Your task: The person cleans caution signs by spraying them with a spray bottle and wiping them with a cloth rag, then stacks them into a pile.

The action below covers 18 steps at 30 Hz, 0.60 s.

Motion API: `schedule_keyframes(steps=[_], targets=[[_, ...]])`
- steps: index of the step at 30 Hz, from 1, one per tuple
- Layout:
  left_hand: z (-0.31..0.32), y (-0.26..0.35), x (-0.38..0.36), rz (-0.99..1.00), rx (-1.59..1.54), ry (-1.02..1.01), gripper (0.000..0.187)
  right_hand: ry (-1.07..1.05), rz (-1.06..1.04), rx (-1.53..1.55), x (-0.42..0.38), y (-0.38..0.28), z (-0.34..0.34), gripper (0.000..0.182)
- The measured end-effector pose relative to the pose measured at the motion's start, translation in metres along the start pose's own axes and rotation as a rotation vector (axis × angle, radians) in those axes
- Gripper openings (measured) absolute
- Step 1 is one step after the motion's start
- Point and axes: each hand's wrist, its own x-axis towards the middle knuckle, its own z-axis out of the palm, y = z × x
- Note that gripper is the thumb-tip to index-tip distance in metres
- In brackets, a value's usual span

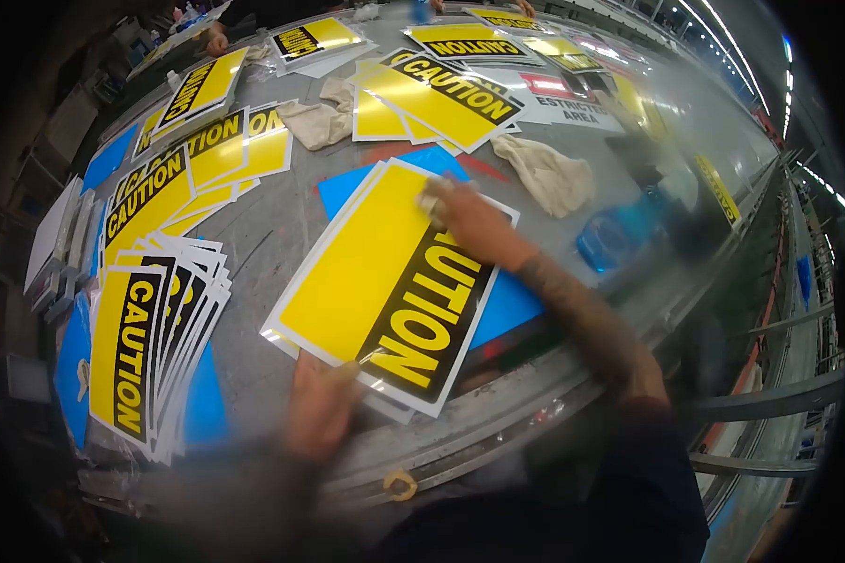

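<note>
A yellow and black caution sign (347,272) lies at an angle before me, over another white-edged sheet and a blue sheet (507,314). My left hand (321,403) pinches its near edge, thumb on top and fingers partly hidden below. My right hand (474,223) presses on the upper part of the sign, over the start of the black lettering. Its fingers are closed around something small and pale that blur keeps me from naming. To the right of this hand are a crumpled cream cloth (546,176) and a blue bottle (615,230), the bottle smeared.
A fanned stack of caution signs (150,347) lies at left, with more sign piles (145,202) behind it. Another cloth (319,120) and further signs (451,94) lie toward the back. Other people's hands (218,39) show at the far edge. A metal rail (770,403) runs at right.
</note>
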Motion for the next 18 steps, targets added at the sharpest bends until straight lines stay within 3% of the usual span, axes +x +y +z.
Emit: schedule_keyframes(steps=[2,4,5,6,8,9,10,12,14,16,18], targets=[[-0.01,-0.006,0.003,0.082,0.125,-0.072,0.065,0.019,0.336,0.103,0.011,0.001,-0.027,0.038],[-0.016,-0.014,0.013,0.161,0.183,-0.077,0.064,-0.028,-0.111,-0.07,-0.015,-0.027,0.004,0.04],[-0.009,-0.009,0.009,0.134,0.163,-0.067,0.063,-0.084,-0.218,-0.03,-0.032,-0.061,0.009,0.041],[-0.006,-0.006,0.005,0.1,0.149,-0.056,0.062,-0.103,-0.187,0.027,-0.032,-0.056,0.009,0.041],[-0.001,0.0,0.002,0.049,0.033,-0.038,0.061,-0.134,-0.097,0.164,-0.037,-0.047,0.015,0.04],[0.002,0.002,0.0,0.016,-0.022,-0.025,0.06,-0.032,-0.032,0.101,-0.022,-0.031,-0.009,0.04],[0.005,0.003,0.001,-0.003,-0.084,-0.015,0.06,-0.07,0.366,0.285,-0.011,-0.018,-0.035,0.042],[0.005,0.003,-0.001,0.013,-0.079,-0.006,0.059,0.04,0.317,0.124,-0.008,-0.017,-0.025,0.04],[0.003,0.0,0.001,0.036,-0.061,-0.027,0.059,-0.074,-0.032,0.029,-0.042,-0.061,0.009,0.041],[0.009,0.002,0.003,0.023,-0.131,-0.02,0.059,-0.046,-0.333,0.126,-0.075,-0.138,0.003,0.045],[0.006,0.001,0.001,0.024,-0.092,-0.024,0.058,-0.09,-0.278,0.222,-0.073,-0.114,-0.002,0.047]])
